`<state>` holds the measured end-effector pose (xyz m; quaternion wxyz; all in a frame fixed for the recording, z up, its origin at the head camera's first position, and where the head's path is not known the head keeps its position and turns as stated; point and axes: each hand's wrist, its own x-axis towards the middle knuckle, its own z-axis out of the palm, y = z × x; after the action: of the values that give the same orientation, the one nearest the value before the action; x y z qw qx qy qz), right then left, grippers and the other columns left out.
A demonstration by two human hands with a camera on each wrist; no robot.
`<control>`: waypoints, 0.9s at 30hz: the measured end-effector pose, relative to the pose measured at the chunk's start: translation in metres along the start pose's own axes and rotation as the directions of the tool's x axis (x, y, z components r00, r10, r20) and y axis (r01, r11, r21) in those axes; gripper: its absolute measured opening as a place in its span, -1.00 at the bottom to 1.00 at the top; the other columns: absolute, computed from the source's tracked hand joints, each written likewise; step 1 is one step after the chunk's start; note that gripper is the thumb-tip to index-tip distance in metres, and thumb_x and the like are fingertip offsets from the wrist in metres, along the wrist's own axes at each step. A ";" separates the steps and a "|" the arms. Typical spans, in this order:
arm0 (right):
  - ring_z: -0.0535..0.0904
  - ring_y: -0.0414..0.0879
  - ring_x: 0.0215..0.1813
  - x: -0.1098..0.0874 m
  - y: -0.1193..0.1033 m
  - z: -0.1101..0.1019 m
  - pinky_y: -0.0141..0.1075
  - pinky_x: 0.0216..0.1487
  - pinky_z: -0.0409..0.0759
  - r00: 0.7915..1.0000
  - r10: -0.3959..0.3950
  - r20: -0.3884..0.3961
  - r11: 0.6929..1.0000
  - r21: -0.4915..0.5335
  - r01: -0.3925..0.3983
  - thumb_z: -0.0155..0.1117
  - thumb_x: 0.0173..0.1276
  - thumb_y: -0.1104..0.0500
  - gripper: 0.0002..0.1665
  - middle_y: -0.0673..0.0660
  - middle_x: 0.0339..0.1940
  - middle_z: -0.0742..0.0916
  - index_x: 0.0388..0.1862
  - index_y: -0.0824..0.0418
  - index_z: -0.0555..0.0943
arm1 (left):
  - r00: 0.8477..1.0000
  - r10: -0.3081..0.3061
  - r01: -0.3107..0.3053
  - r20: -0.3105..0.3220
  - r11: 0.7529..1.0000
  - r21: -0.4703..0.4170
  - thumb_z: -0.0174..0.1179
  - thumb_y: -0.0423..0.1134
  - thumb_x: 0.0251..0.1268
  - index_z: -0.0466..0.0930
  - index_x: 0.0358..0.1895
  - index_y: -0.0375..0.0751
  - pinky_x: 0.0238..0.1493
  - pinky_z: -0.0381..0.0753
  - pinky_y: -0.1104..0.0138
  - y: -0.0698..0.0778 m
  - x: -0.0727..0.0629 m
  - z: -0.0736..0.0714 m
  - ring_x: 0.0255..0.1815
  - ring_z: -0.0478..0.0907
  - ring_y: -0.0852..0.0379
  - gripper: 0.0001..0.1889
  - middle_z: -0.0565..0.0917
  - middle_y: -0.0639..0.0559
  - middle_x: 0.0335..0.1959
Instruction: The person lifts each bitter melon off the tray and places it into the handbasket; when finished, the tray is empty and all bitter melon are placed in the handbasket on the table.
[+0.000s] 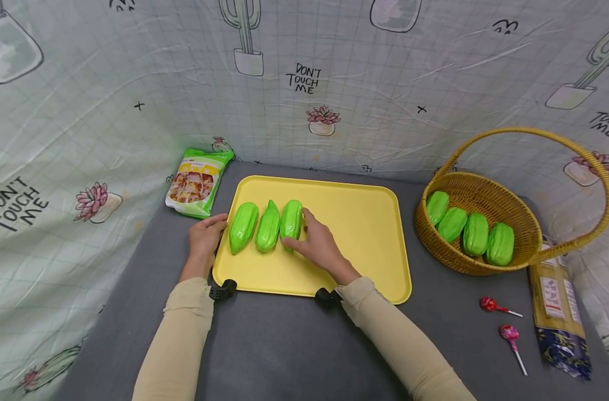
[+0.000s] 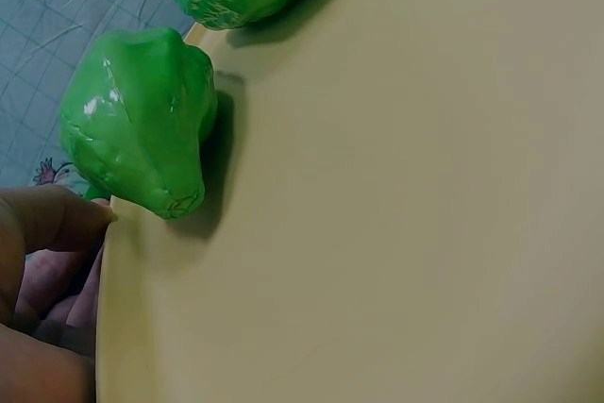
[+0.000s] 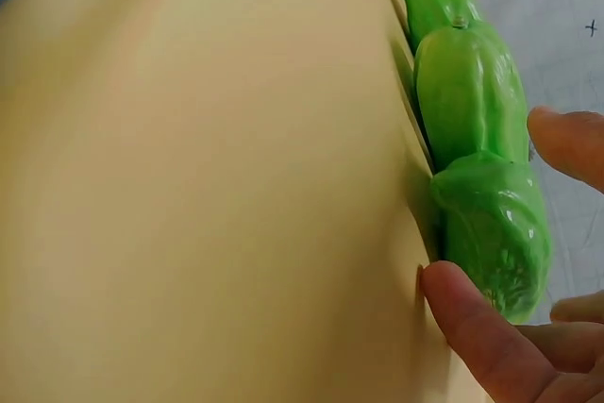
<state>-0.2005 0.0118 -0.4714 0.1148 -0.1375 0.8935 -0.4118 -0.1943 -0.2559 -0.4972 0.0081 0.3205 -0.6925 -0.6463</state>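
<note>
Three glossy green ribbed fruits, exact kind unclear, lie side by side on the yellow tray [image 1: 354, 234]: a left one [image 1: 243, 228], a middle one [image 1: 268, 227] and a right one [image 1: 291, 220]. My left hand [image 1: 204, 242] grips the tray's left rim beside the left fruit. Over the right fruit, my right hand [image 1: 318, 243] has its thumb and fingers spread. The right wrist view shows a gap between one digit [image 3: 571, 143] and the fruits, while another fingertip [image 3: 453, 290] touches the tray by the nearest fruit [image 3: 495, 233].
Right of the tray stands a wicker basket [image 1: 430, 245] with a tall handle, holding several similar green fruits [image 1: 476, 234]. A red lollipop [image 1: 489, 304], a pink lollipop [image 1: 510, 333] and a gold-and-blue packet [image 1: 560, 312] lie near it. A green snack bag [image 1: 196, 181] leans behind my left hand.
</note>
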 end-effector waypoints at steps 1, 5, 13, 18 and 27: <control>0.57 0.16 0.32 0.001 0.000 0.001 0.03 0.29 0.61 1.000 0.000 0.000 1.000 0.002 0.000 0.46 0.33 -0.13 0.15 0.33 0.37 0.59 0.67 0.24 0.06 | 1.000 0.000 0.000 0.000 1.000 0.000 0.16 -0.26 0.51 0.64 0.29 -0.16 0.28 0.61 0.33 0.000 0.000 0.000 0.23 0.60 0.15 -0.64 0.60 -0.12 0.34; 0.53 0.15 0.37 0.004 -0.002 0.004 0.01 0.36 0.56 1.000 -0.009 -0.001 1.000 0.010 0.009 0.47 0.32 -0.11 0.19 0.31 0.42 0.55 0.68 0.24 0.01 | 1.000 0.004 -0.004 -0.002 1.000 -0.007 0.16 -0.27 0.51 0.65 0.28 -0.16 0.27 0.61 0.34 0.000 0.001 0.000 0.22 0.60 0.16 -0.65 0.61 -0.11 0.33; 0.57 0.13 0.26 0.005 -0.008 0.007 0.01 0.29 0.58 1.000 -0.010 0.002 1.000 0.024 0.010 0.48 0.31 -0.08 0.19 0.28 0.36 0.58 0.69 0.22 0.01 | 1.000 0.012 -0.012 -0.006 1.000 -0.001 0.17 -0.26 0.50 0.66 0.27 -0.16 0.17 0.62 0.41 0.000 0.000 -0.001 0.15 0.60 0.21 -0.65 0.62 -0.10 0.32; 0.51 0.15 0.37 0.005 -0.008 0.009 0.03 0.36 0.54 1.000 -0.021 0.009 1.000 0.007 0.021 0.47 0.33 -0.06 0.12 0.30 0.48 0.49 0.68 0.20 0.07 | 1.000 0.009 -0.009 -0.002 1.000 0.003 0.16 -0.25 0.52 0.65 0.28 -0.15 0.24 0.62 0.34 0.000 -0.001 0.000 0.20 0.61 0.15 -0.65 0.62 -0.12 0.33; 0.33 0.25 0.55 0.005 -0.009 0.009 0.08 0.48 0.44 0.999 -0.037 0.008 0.998 -0.045 0.038 0.46 0.36 0.02 0.02 0.40 0.61 0.30 0.65 0.22 0.16 | 1.000 -0.002 0.002 -0.004 1.000 0.007 0.16 -0.25 0.52 0.66 0.28 -0.13 0.25 0.62 0.34 0.000 -0.001 0.000 0.21 0.61 0.15 -0.65 0.62 -0.11 0.33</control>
<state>-0.2010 -0.0022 -0.4705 0.1073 -0.1583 0.8995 -0.3929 -0.1935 -0.2559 -0.4965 0.0077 0.3225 -0.6943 -0.6434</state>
